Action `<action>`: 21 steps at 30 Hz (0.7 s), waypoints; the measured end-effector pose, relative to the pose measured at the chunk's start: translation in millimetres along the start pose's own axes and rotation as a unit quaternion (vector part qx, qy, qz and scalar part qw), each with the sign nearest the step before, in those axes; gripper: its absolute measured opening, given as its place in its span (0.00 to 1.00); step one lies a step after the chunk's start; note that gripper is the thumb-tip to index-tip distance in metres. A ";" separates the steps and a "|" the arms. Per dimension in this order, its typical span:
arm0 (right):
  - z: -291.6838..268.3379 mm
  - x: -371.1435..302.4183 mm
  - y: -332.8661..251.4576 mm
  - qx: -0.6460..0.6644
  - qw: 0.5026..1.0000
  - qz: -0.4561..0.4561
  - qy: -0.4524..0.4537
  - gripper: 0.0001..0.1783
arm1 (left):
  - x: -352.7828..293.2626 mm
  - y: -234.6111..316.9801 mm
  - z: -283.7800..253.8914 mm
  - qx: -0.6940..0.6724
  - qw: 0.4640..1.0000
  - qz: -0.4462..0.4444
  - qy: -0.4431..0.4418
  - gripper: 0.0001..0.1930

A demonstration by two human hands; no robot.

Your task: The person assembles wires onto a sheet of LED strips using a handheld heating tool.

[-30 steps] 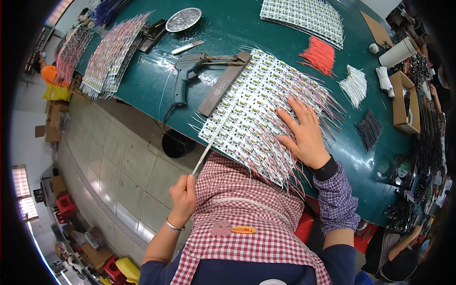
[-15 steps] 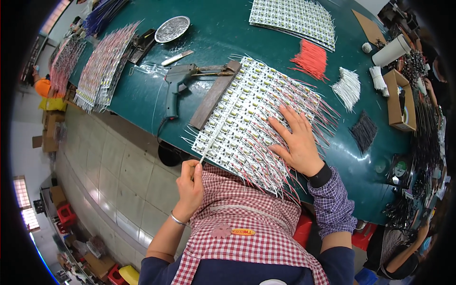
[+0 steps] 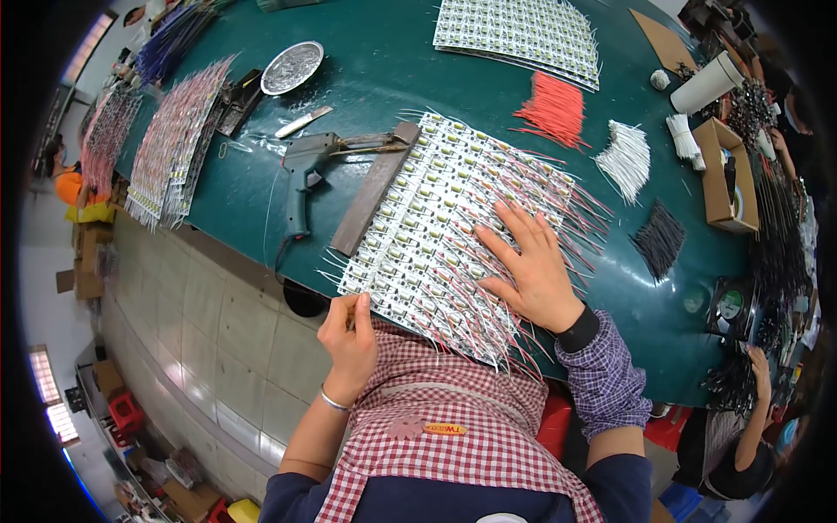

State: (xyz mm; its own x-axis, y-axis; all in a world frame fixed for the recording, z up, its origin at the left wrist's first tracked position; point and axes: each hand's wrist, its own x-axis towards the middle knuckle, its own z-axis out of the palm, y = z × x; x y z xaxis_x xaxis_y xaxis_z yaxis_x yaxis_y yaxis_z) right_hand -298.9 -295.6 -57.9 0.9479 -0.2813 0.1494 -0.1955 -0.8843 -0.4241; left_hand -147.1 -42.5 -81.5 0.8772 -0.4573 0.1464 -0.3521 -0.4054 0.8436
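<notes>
A white panel of small circuit boards (image 3: pixel 410 231) lies on the green table, with red and white wires standing out along its right half. On those wires rests my right hand (image 3: pixel 532 266), flat with its fingers spread. My left hand (image 3: pixel 350 338) is at the panel's near left corner, thumb and forefinger pinched together. What it pinches is too small to make out. A dark flat bar (image 3: pixel 377 187) lies across the panel's left edge. Just left of the bar is a green glue gun (image 3: pixel 301 179), its front end by the bar.
Red wires (image 3: pixel 554 109), white wires (image 3: pixel 624 161) and black wires (image 3: pixel 658 240) lie in bundles to the right. More panels (image 3: pixel 519 39) are stacked at the back. A metal dish (image 3: pixel 292 68) and a knife (image 3: pixel 303 122) lie at left. A person's hand (image 3: pixel 758 373) shows at far right.
The view has shifted slightly. My left hand has moved up to the panel's edge; the thin pale strip seen at its fingertips no longer shows clearly. My right hand stays spread on the wires.
</notes>
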 end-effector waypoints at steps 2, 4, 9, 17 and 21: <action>0.7 -0.1 -0.4 0.000 1.000 -0.002 0.000 0.36 | 1.6 1.0 1.4 0.008 1.000 0.021 -0.004 0.06; 0.2 -0.3 -0.3 0.000 1.000 -0.001 -0.002 0.36 | 7.5 5.2 6.1 0.007 0.999 0.034 -0.004 0.06; -0.1 -0.4 0.6 0.008 1.000 0.004 -0.009 0.37 | 10.9 0.8 6.8 0.039 0.995 0.087 -0.010 0.03; -11.0 2.6 0.1 0.038 0.999 0.007 -0.021 0.36 | 9.9 5.3 -8.2 -0.084 0.992 0.001 -0.096 0.12; -44.4 21.1 6.2 0.069 0.997 -0.016 -0.018 0.34 | 15.3 7.1 -11.1 -0.117 0.986 -0.032 -0.114 0.13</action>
State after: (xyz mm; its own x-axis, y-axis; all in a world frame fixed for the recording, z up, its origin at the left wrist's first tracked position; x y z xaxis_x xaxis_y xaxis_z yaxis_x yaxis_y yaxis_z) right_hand -291.3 -323.5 -17.7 0.9620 -0.2376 0.1345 -0.1301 -0.8321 -0.5392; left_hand -132.5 -43.6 -67.5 0.7897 -0.6134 -0.0079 -0.1900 -0.2568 0.9476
